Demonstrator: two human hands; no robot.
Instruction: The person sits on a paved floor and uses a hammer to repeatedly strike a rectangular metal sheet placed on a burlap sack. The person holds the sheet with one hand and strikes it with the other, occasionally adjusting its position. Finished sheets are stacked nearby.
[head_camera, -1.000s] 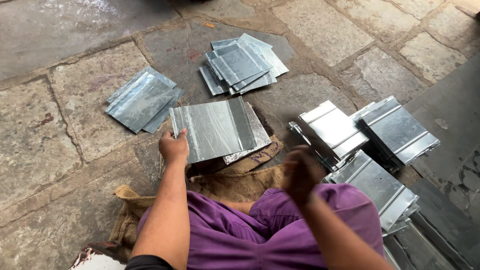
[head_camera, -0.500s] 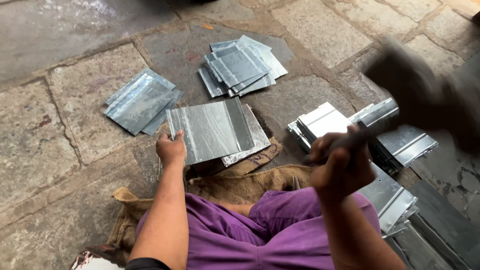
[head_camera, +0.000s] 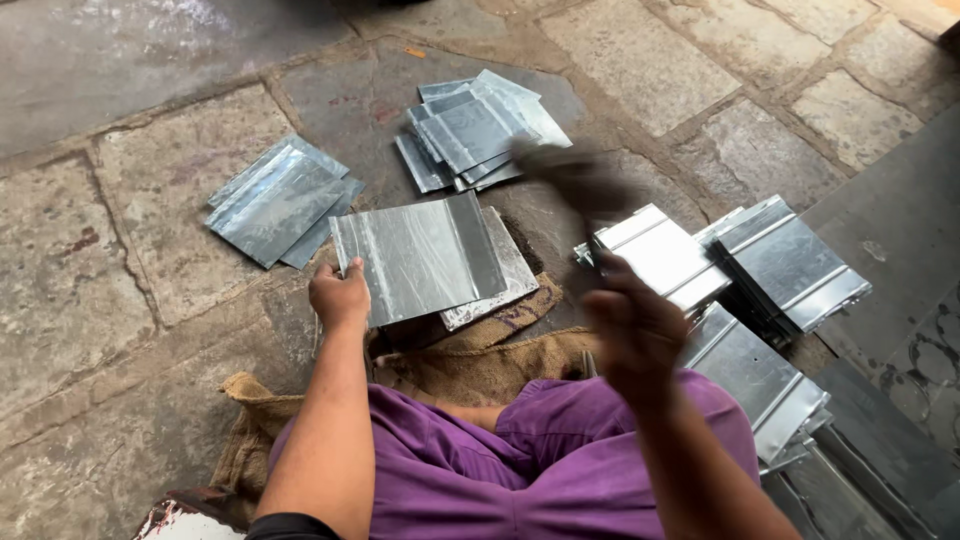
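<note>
- Right hand (head_camera: 640, 335), nearest, is clenched on the handle of a blurred hammer (head_camera: 575, 178); the head is in mid-air over the floor stones.
- Left hand (head_camera: 340, 295) pins the near-left corner of the metal sheet (head_camera: 420, 255), fingers closed on its edge.
- Risk, as I judge it: a stray blow could hit those fingers, or the sheet could skid off its block onto the burlap sack (head_camera: 470, 355).
- The sheet is grey, shiny, flat, with one folded edge.
- Beyond it lies a far stack of sheets (head_camera: 480, 130).
</note>
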